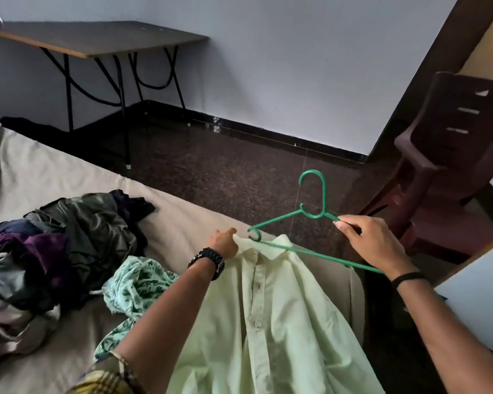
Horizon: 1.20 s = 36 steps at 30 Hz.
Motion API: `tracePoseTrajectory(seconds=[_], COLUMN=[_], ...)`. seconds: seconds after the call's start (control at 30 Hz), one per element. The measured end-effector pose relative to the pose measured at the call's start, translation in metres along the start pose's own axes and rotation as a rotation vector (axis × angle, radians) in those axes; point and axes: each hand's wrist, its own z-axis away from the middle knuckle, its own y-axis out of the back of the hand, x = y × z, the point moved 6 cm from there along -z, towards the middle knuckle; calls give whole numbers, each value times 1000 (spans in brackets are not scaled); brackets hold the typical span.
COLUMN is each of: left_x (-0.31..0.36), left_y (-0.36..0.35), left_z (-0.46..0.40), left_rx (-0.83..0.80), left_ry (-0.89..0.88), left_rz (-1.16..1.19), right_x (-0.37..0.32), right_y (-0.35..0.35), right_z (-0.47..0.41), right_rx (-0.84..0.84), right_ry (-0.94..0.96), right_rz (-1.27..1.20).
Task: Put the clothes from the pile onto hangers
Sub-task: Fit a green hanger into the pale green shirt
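Head view: a pale shirt point(273, 308) is laid flat at bottom centre, collar up. The collar is pinched by the left hand point(225, 243). A green hanger point(310, 231) is gripped by the right hand point(373, 240), w/ its left tip near the collar. The pile point(57, 245) waits at left. The tip could be snagged on the collar, or the shirt dragged off the bed point(40, 172).

A plain bedroom in a home: a bed point(69, 177) with a beige sheet, a pile of clothes point(54, 245) on it, a folding table point(97, 38) against the wall beyond the bed, a brown plastic chair point(450, 155) beside it.
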Motion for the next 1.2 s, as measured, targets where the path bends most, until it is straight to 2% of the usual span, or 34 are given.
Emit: tracePoseTrajectory(seconds=[0.07, 0.27, 0.5, 0.83, 1.0, 1.1, 1.17, 1.2], left_x=[2, 9, 14, 46, 42, 32, 26, 22], left_y=[1, 18, 50, 93, 106, 113, 116, 117], left_z=[-2, 14, 44, 90, 93, 90, 89, 89], left_rx=[-1, 144, 117, 3, -54, 83, 176, 215], left_ry=[-48, -210, -388, -457, -385, -359, -309, -274], left_rz=[50, 254, 446, 561, 582, 385, 360, 359], right_x=[-2, -14, -44, -61, -82, -101, -111, -110], right_y=[-2, -10, -25, -46, -70, -77, -72, -68], right_z=[-16, -43, -57, -34, -32, -33, -35, -37], right_rx=[-80, -167, -320, -458, -377, -297, -154, -14], right_ry=[42, 135, 144, 81, 137, 227, 298, 307], right_rz=[44, 130, -102, -497, -429, -258, -166, -151])
